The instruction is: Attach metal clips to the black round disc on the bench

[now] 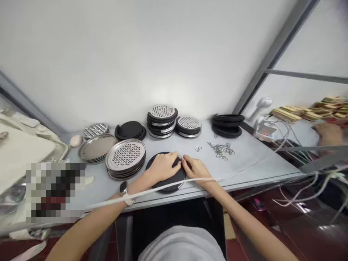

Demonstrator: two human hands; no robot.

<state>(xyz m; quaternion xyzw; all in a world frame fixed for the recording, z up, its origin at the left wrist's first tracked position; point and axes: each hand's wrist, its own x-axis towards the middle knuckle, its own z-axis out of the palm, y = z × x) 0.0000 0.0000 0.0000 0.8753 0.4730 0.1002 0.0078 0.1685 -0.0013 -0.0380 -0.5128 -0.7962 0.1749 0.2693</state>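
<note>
A round black disc (pixel 170 183) with a metal rim showing at its right side lies near the front edge of the table. My left hand (pixel 164 167) rests over its top, thumb and fingertips closed at the upper right of the rim. My right hand (pixel 197 169) is at the right side of the same disc, its fingers pinched at the rim beside the left thumb. Whatever small part sits between the fingertips is too small to make out. A pile of small metal clips (pixel 221 149) lies to the right, and one loose clip (pixel 198 148) is nearer.
Perforated plates (pixel 126 155) and plain metal plates (pixel 97 146) are stacked at left. Assembled discs (pixel 162 119) and black rings (pixel 227 125) stand along the wall. A white cord (pixel 239 173) crosses above my forearms. Another person's hand (pixel 328 134) is at far right.
</note>
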